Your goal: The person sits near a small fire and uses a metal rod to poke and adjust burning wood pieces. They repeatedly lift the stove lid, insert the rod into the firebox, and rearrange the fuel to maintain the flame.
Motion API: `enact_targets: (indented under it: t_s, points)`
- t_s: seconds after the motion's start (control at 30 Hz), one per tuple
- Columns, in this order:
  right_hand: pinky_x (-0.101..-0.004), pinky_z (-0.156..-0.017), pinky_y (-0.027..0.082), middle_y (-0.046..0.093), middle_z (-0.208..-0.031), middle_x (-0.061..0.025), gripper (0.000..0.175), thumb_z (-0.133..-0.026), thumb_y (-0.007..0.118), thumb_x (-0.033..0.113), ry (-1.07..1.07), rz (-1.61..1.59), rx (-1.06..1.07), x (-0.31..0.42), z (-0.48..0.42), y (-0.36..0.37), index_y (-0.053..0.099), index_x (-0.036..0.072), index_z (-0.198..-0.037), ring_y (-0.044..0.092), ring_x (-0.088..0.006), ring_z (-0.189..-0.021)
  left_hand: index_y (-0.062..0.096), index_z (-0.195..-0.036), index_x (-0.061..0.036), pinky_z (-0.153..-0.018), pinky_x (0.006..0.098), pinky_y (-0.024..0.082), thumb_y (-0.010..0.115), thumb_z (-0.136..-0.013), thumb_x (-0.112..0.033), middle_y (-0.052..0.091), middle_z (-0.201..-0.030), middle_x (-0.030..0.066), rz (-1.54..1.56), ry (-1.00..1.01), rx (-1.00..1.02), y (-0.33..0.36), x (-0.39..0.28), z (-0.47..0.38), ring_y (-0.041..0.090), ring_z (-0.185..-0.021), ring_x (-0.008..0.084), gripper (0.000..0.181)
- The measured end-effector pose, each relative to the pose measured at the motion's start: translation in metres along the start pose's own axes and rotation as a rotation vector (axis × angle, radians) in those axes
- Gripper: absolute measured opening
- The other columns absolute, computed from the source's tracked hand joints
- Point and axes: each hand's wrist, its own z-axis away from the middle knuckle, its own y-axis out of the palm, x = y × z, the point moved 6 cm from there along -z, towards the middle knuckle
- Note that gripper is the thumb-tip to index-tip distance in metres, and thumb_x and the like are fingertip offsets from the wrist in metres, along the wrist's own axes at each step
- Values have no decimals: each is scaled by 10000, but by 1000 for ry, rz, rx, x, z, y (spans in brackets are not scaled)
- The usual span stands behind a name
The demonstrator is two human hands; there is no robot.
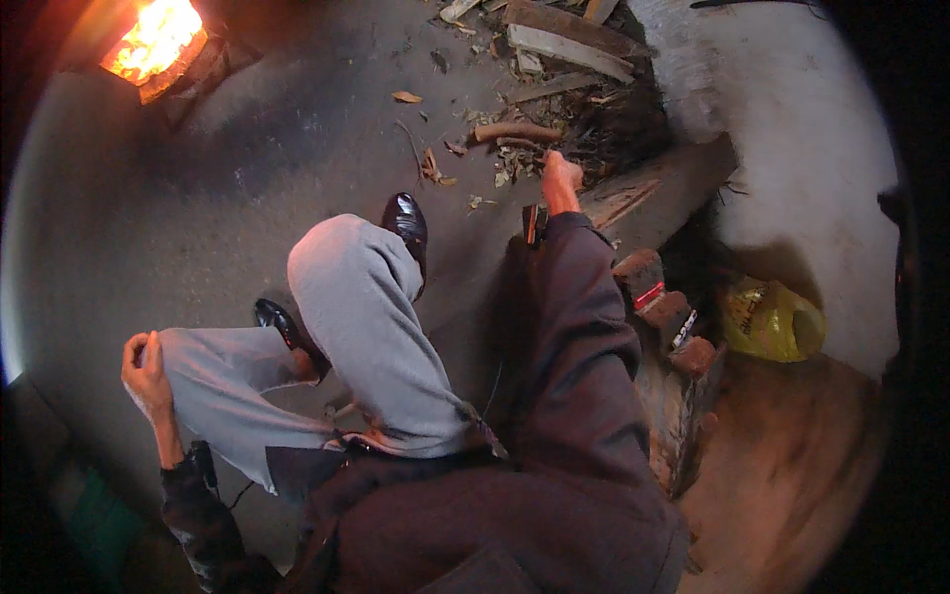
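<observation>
My left hand (148, 375) rests at my left knee, thumb and fingers slightly parted, with nothing visible in it. Stretched forward, my right hand (562, 178) reaches down at the near edge of a heap of wood scraps (571, 111). Just beyond its fingers lies a curved reddish-brown stick (517, 132). The fingertips are hidden, so I cannot see whether they grip anything. A small dark object with an orange strip (531, 224) shows beside the right wrist. Pale split wood (571, 50) lies farther back in the heap.
Flames burn in a square-edged fire holder (174, 74) at far left. A wide plank (668, 193) lies right of my hand. Several brick pieces (637, 269) bear a small red item (649, 295). A yellow plastic bag (764, 319) with writing sits against the pale wall (801, 148).
</observation>
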Motion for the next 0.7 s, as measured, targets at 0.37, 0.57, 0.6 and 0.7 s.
enact_targets:
  t_s: [0.37, 0.57, 0.6, 0.7]
  points:
    - [-483, -530, 490, 707, -790, -95, 363, -880, 786, 385, 80, -179, 237, 11, -12, 10, 714, 39, -798, 618, -239, -556, 699, -1079, 9, -925, 295, 498, 729, -969, -204, 691, -1008, 54, 14, -19, 30, 6, 18, -8, 628, -969, 150, 242]
    - [-485, -518, 462, 705, -842, -179, 415, -874, 775, 305, 221, -467, 197, 8, 36, 27, 694, -79, -1011, 594, -255, -539, 699, -1074, 10, -935, 312, 501, 724, -969, -204, 700, -1014, 63, -33, -15, 30, 7, 11, -7, 639, -970, 167, 240]
    - [-436, -485, 392, 646, -745, -105, 304, -897, 733, 276, 203, -465, 246, 7, 49, 28, 680, -23, -912, 530, -221, -512, 699, -1072, 11, -936, 314, 501, 723, -969, -206, 700, -1011, 63, -38, -19, 36, 7, 10, -7, 640, -969, 169, 241]
    - [-550, -607, 434, 692, -899, -166, 376, -853, 788, 304, 242, -601, 274, 4, 85, 34, 717, -64, -884, 604, -255, -709, 698, -1066, 9, -933, 317, 500, 719, -971, -215, 700, -1007, 65, -29, 17, 45, 8, 7, -8, 640, -965, 171, 245]
